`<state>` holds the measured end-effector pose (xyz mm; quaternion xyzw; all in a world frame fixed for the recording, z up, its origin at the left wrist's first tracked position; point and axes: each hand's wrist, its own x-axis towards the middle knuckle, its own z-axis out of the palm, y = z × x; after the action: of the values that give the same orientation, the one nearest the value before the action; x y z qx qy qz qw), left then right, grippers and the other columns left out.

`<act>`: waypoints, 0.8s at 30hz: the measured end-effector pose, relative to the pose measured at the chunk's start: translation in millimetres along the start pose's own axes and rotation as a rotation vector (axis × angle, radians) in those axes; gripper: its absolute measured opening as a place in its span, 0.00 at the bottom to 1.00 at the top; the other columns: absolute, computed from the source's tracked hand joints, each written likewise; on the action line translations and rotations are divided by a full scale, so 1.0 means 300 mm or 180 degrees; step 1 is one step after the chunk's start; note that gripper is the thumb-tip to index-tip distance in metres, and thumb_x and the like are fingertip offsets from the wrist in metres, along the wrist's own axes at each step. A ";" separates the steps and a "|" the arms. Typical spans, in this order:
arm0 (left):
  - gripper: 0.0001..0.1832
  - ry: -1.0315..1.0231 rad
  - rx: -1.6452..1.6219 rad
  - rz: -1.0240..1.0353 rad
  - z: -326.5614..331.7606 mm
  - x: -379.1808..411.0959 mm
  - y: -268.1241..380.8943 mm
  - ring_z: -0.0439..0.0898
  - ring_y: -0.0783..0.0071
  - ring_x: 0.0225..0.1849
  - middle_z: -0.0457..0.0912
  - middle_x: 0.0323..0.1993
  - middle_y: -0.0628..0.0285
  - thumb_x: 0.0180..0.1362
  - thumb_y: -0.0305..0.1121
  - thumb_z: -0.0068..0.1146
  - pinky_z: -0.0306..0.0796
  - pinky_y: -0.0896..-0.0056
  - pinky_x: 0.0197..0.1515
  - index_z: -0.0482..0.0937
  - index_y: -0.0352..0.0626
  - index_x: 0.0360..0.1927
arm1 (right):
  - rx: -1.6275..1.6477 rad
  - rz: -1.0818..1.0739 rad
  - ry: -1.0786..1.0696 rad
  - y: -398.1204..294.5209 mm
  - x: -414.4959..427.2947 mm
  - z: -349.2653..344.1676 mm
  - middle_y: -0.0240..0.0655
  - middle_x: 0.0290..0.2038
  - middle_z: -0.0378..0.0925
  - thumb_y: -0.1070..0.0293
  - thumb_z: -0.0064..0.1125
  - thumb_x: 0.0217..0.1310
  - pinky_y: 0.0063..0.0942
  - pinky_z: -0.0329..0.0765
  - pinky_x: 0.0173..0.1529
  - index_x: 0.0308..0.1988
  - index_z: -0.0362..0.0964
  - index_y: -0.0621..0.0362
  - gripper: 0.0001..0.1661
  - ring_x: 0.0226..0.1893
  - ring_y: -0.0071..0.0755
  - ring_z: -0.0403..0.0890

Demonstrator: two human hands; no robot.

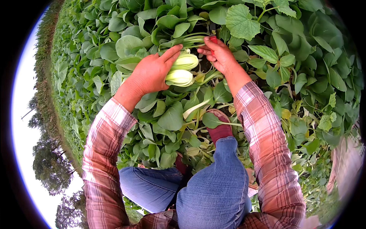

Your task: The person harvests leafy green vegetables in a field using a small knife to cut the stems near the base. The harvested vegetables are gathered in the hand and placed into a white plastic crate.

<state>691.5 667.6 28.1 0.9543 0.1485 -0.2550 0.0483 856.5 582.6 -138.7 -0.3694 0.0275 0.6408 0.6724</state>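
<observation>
My left hand (154, 71) lies over several bok choy heads (183, 70), their pale cut bases showing to the right of the fingers. Its fingertips reach toward the stalks of another bok choy plant (191, 40). In my right hand (218, 54) is the red handle (213, 43) of a knife. The blade (212, 28) points away from me and is partly hidden among leaves. Thumb and fingers of the right hand are beside those stalks; whether they touch them I cannot tell.
Dense bok choy plants (125, 45) spread ahead and to the left. A vine with a broad lobed leaf (242, 23) climbs at the upper right. My dark red shoe (219, 128) stands among loose leaves and a detached stalk (197, 108). A pale sack-like item (347, 166) lies at the right rim.
</observation>
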 end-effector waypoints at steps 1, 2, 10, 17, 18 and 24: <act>0.49 0.0048 -0.0066 0.0065 -0.010 -0.014 0.007 0.78 0.55 0.41 0.53 0.69 0.65 0.28 0.29 0.69 0.74 0.61 0.45 0.62 0.41 0.62 | 0.0209 -0.0025 -0.0145 0.006 0.005 -0.001 0.35 0.34 0.75 0.63 0.61 0.59 0.14 0.58 0.18 0.41 0.68 0.59 0.15 0.32 0.26 0.80; 0.49 0.0097 -0.0131 0.0130 -0.022 -0.029 0.015 0.78 0.55 0.42 0.53 0.70 0.64 0.28 0.29 0.69 0.74 0.60 0.45 0.62 0.41 0.62 | 0.0399 -0.0156 -0.0243 0.009 -0.001 -0.013 0.34 0.33 0.74 0.67 0.60 0.60 0.15 0.59 0.18 0.41 0.67 0.59 0.12 0.32 0.28 0.80; 0.54 0.0465 -0.1879 0.0012 -0.066 -0.243 0.042 0.67 0.52 0.63 0.54 0.69 0.52 0.25 0.29 0.72 0.65 0.61 0.61 0.61 0.50 0.65 | 0.0089 -0.0549 0.0418 0.052 -0.203 -0.087 0.31 0.34 0.74 0.74 0.60 0.58 0.13 0.60 0.20 0.50 0.66 0.62 0.20 0.31 0.22 0.77; 0.56 0.0450 -0.5161 -0.0900 -0.111 -0.348 0.078 0.67 0.70 0.61 0.69 0.60 0.58 0.26 0.23 0.74 0.59 0.67 0.63 0.58 0.36 0.66 | -0.1312 -0.0495 -0.0079 0.051 -0.412 0.022 0.28 0.36 0.76 0.72 0.64 0.55 0.17 0.73 0.36 0.45 0.73 0.56 0.16 0.33 0.18 0.77; 0.56 0.0391 -0.5174 -0.0723 -0.105 -0.345 0.075 0.67 0.70 0.61 0.69 0.60 0.58 0.26 0.22 0.74 0.59 0.67 0.63 0.58 0.36 0.66 | -0.1457 -0.0578 -0.0287 0.044 -0.434 0.054 0.29 0.38 0.77 0.73 0.63 0.56 0.21 0.75 0.42 0.46 0.72 0.57 0.16 0.34 0.20 0.77; 0.57 0.0254 -0.5562 -0.0746 -0.080 -0.305 0.121 0.68 0.70 0.60 0.71 0.57 0.59 0.27 0.23 0.75 0.61 0.67 0.62 0.56 0.36 0.67 | -0.0439 -0.0170 -0.0685 0.049 -0.449 0.085 0.31 0.37 0.77 0.74 0.59 0.59 0.17 0.71 0.34 0.47 0.68 0.59 0.16 0.33 0.19 0.77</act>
<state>638.4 613.3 95.2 0.5630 0.3889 -0.0201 0.7290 808.5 481.5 -58.2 -0.3445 -0.0988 0.6590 0.6613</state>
